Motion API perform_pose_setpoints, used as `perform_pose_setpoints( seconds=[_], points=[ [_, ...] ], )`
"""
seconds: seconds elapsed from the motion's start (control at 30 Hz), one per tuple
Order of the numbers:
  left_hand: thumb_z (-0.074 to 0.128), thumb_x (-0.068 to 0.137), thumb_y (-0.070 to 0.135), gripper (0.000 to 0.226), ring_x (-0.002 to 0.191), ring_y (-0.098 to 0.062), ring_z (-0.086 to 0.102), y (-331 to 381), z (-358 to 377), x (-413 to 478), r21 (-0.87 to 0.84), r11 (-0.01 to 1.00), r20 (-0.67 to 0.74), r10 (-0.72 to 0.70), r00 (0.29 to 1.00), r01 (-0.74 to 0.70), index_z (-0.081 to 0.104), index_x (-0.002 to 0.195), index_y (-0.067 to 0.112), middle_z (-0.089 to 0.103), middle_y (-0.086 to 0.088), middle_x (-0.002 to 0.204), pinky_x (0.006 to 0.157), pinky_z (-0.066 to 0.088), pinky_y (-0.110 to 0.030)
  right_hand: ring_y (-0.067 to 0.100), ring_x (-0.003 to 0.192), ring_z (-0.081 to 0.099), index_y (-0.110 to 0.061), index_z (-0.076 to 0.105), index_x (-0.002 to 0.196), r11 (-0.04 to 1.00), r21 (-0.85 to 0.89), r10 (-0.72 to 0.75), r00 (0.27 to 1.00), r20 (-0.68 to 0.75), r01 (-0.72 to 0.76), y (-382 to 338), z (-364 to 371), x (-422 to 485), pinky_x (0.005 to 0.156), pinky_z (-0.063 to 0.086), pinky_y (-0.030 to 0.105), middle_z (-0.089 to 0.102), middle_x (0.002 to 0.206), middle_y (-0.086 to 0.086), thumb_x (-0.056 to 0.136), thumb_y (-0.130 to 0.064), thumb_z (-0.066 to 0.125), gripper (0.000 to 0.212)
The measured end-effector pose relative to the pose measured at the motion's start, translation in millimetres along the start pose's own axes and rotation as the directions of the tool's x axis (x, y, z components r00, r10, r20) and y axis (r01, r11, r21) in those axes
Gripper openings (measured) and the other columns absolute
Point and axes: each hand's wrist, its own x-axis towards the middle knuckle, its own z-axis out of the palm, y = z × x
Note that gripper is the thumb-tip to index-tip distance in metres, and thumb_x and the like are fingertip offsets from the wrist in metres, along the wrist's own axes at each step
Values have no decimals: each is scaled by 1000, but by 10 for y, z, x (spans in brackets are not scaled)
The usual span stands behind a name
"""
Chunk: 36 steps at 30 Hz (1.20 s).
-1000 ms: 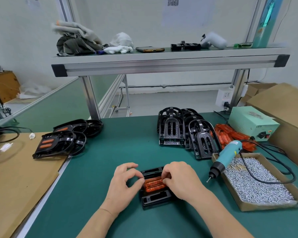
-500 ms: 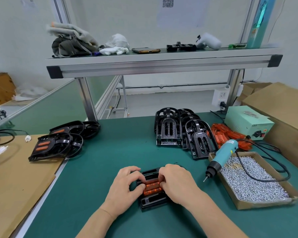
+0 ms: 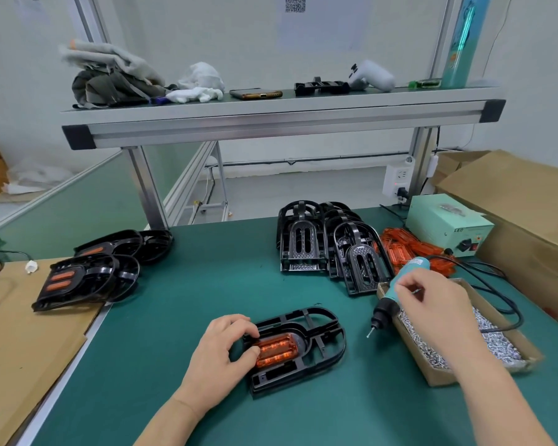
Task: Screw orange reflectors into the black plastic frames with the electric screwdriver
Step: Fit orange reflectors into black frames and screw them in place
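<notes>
Left hand [image 3: 219, 352]: clamped on the near end of the black plastic frame [image 3: 316, 346], thumb tip against the orange reflectors [image 3: 276, 349]
Frame position: flat on the green mat [image 3: 207, 284], straight ahead, reflectors seated in the middle, no screws visible in them
Slip risk: likely shift of the reflectors out of their seats on any easing of that one-handed hold
Right hand [image 3: 432, 304]: curled over the electric screwdriver [image 3: 388, 305] and touching it; impossible to tell whether closed round it
Tool risk: possible drag of the cord [image 3: 509, 313] across the screw box [image 3: 445, 375], spilling screws; possible scratch on a reflector from the bare bit on the way over
Hidden near: screw holes, if any, under the left fingers; middle of the tool behind the right hand
Hard to make out: number of pieces in the empty frame stack [image 3: 306, 243], overlapped one behind another
Partly hidden farther off: loose reflector pile [image 3: 400, 249], behind the stack and the tool
</notes>
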Motion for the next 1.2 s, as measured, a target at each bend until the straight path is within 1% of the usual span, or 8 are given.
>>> perform_pose_setpoints(
  seconds=[0.17,0.37,0.5,0.67,0.87,1.0,1.1,1.2],
  points=[
    [62,81,38,21,119,-1,45,16,-5,-16,23,1000,-20,9,1000,-8,56,99,47,56,29,113,95,37,-18,21,78,59,-22,66,80,980,-165,122,989,80,-108,314,16,32,70,43,34,71,87,-1,91,-14,62,14],
    [55,79,49,24,115,-3,51,58,-15,-40,34,999,-32,14,999,-13,57,102,45,59,26,112,93,41,-22,24,111,61,-24,68,116,916,-395,197,940,278,-75,461,114,63,90,51,35,67,120,0,94,-29,63,23],
    [69,85,26,28,105,-6,61,73,-25,-45,12,1000,-20,5,1000,-5,58,105,42,62,22,113,89,47,-24,22,101,62,-30,69,96,914,-400,196,938,287,-69,444,117,78,83,52,33,65,103,-4,92,-27,65,7],
    [72,85,22,32,104,-4,63,86,-30,-57,3,1000,11,21,1000,-21,58,106,42,65,22,113,89,45,-18,18,86,58,-32,58,74,912,-393,217,950,223,-116,468,124,91,73,50,31,63,87,-8,90,-24,66,20],
    [66,93,32,22,113,-5,62,81,-40,-44,-112,994,-21,-8,1000,6,59,113,35,66,20,116,96,46,-24,19,78,58,-31,56,73,942,-316,164,976,141,-112,514,127,83,63,44,31,64,80,-7,93,-25,65,23],
    [62,89,44,23,116,-2,59,75,-55,-39,-139,989,-64,-70,996,60,62,110,37,65,25,115,101,44,-28,17,84,57,-29,55,83,941,-327,160,963,219,-82,507,139,74,74,50,33,61,85,-9,94,-29,64,15],
    [67,92,35,16,115,-1,59,87,-37,-26,-143,987,-93,-93,991,79,64,108,38,65,27,113,101,45,-29,18,87,56,-29,63,95,937,-347,145,956,255,-49,476,138,78,74,48,31,62,91,-7,92,-31,66,5],
    [70,91,23,18,111,-4,61,91,-22,-22,-154,983,-111,-114,987,96,67,103,36,67,25,109,99,47,-32,20,88,56,-30,61,85,924,-378,178,942,284,-61,437,125,112,77,51,31,62,90,-4,91,-25,62,7]
  ],
)
